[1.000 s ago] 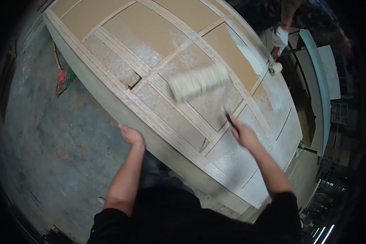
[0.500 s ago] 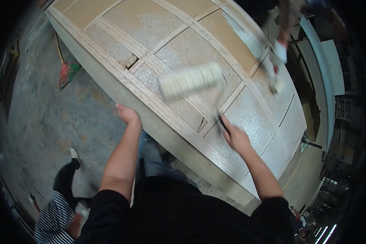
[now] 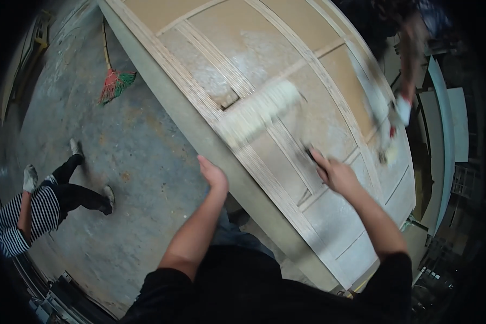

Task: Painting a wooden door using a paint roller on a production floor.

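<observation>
My right hand is closed round the dark handle of a paint roller. The roller's wide, fluffy off-white sleeve, blurred by motion, is over the near part of a large framed wooden panel. Pale strips divide this panel into tan fields, and a wet, whitish coat shines on several of them. My left hand hangs beside the panel's near edge with its fingers stretched out and nothing in it. Whether it touches the edge I cannot tell.
Across the panel, a co-worker's gloved hand moves a small, blurred roller or brush. A broom with red and green bristles is on the concrete floor at left. A person in a striped shirt walks there. Pale sheets stand at far right.
The view has turned, so the panel sits further right. My roller has come closer to the panel's near edge. The person in stripes has moved further up and left in view.
</observation>
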Motion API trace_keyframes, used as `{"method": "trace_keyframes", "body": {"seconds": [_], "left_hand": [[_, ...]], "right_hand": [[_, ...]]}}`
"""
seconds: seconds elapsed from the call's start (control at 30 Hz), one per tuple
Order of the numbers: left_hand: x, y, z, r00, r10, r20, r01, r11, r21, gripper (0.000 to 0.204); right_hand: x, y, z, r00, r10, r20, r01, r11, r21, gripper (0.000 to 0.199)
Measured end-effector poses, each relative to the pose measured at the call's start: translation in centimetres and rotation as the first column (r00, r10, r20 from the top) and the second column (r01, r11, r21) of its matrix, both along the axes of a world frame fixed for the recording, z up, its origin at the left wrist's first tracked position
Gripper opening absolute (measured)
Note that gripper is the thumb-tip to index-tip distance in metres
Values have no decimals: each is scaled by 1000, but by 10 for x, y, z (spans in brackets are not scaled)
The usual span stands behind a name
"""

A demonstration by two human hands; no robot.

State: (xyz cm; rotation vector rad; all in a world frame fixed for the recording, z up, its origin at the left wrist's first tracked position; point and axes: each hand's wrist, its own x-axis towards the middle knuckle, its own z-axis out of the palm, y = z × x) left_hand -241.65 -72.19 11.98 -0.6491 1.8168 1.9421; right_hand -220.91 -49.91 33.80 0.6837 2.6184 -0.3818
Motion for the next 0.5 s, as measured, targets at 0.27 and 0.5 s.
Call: {"method": "trace_keyframes", "body": {"seconds": [0.27,0.5], "left_hand": [[2,6,15,992,-124,14,124,980,-153,64],[-3,3,11,995,-83,-49,71,978,-196,63]], "right_hand": [[-364,46,-34,962,-27,-271,19,999,-33,57],[-242,21,-33,972,11,-235,-18,999,-27,57]]}}
